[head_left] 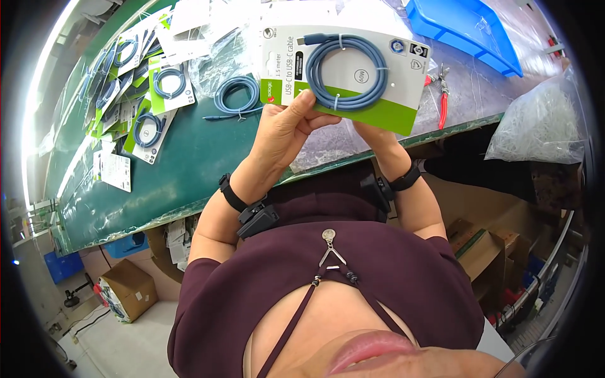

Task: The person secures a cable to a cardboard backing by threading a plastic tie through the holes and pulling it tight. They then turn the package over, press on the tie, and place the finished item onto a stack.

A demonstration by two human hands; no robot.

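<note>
A coiled blue cable [382, 75] is fastened by several pale ties to a white and green cardboard card [403, 82], held up over the table. My left hand [291, 123] grips the card's lower left edge, thumb on the front. Behind the lower edge is my right hand [376, 135]; the card hides its fingers, so whether it grips cannot be told. Just left of the card, a loose coiled blue cable [237, 96] lies on the green mat.
Several carded cables [146, 129] are piled at the left of the green table [183, 170]. Red-handled pliers [443, 107] lie right of the card, below a blue tray [466, 31]. A clear bag [535, 126] of pale small pieces sits at the right edge.
</note>
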